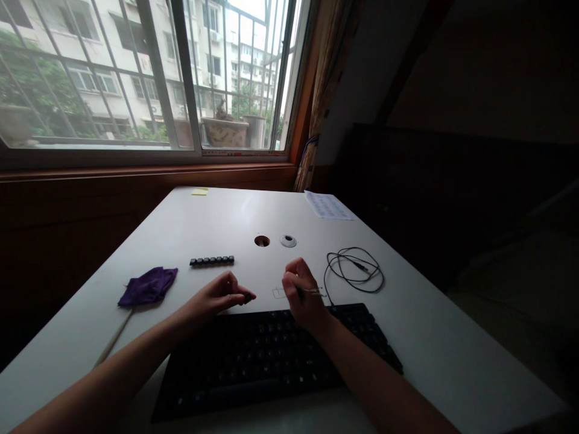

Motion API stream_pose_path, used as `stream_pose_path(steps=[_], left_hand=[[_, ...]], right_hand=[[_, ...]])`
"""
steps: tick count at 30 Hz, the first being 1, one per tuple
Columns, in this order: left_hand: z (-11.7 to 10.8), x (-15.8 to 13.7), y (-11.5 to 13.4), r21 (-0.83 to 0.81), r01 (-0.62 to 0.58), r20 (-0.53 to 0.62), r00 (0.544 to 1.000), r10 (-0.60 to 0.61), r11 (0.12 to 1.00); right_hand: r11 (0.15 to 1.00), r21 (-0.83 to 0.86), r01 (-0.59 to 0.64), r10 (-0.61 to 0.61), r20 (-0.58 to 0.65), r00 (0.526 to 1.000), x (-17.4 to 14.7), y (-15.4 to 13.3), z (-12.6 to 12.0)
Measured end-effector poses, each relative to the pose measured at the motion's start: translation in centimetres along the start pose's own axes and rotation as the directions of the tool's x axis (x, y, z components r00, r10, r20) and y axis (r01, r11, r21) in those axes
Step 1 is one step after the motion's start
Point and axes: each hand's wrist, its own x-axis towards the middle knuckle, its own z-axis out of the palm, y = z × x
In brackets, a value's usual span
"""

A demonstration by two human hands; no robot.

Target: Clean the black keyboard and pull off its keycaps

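1. Nearest, one black keyboard point(257, 355), flat on one white table point(452, 355). Probably light for its breadth, stiff, apt to slide on the smooth top; best lifted by both short ends, clear of the keys.
2. To the left, one pale stick point(115, 334), leading up to one purple cloth point(149, 286). Cloth presumably soft and limp.
3. Over the keyboard's far edge, right hand point(307, 301): fingers curled firmly around one slim tool point(300, 293), mostly hidden. Likely light, with thin parts easily bent; best held by the thicker dark portion.
4. Just beyond that same edge, left hand point(221, 294): thumb and finger pinching one small black piece point(246, 298). Probably hard plastic, nearly weightless, easy to drop; best taken by opposite sides.
5. Beside the right hand, one thin outline point(278, 293) on the tabletop; drawn or wire, cannot tell.
6. Off to the right, one black cable point(355, 271), loosely coiled, presumably pliant.
7. Farther left, seven black keys point(211, 260), side by side in one straight row. Likely rigid and light.
8. Beyond, one round hole point(262, 241), with one ring-shaped cover point(292, 244) just beside.
9. Farthest on the tabletop, one printed sheet point(330, 206) and one yellow note point(199, 191); past both, one barred window point(190, 78).
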Motion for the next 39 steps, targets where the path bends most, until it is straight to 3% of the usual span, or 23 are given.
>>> stream_pose_path(steps=[6,12,18,27,39], left_hand=[[0.0,0.0,-0.2,-0.004,0.017,-0.006,1.000,-0.017,1.000],[0.0,0.0,0.0,0.033,-0.004,0.023,1.000,0.003,0.999],[-0.1,0.1,-0.1,0.217,-0.008,-0.007,1.000,0.010,0.976],[-0.2,0.0,-0.8,0.154,0.008,0.071,0.997,-0.019,0.988],[0.0,-0.1,-0.4,0.125,-0.030,0.061,0.998,0.022,0.992]], right_hand=[[0.996,0.083,0.008,-0.008,-0.002,1.000,0.4,-0.1,0.0],[0.993,0.074,0.092,-0.105,0.204,0.973,0.0,0.2,0.6],[0.979,-0.013,0.206,-0.188,0.347,0.919,-0.3,-0.1,1.2],[0.947,-0.108,0.304,-0.239,0.397,0.886,-0.3,0.1,1.6],[0.908,-0.181,0.378,-0.279,0.411,0.868,-0.5,0.1,1.9]])
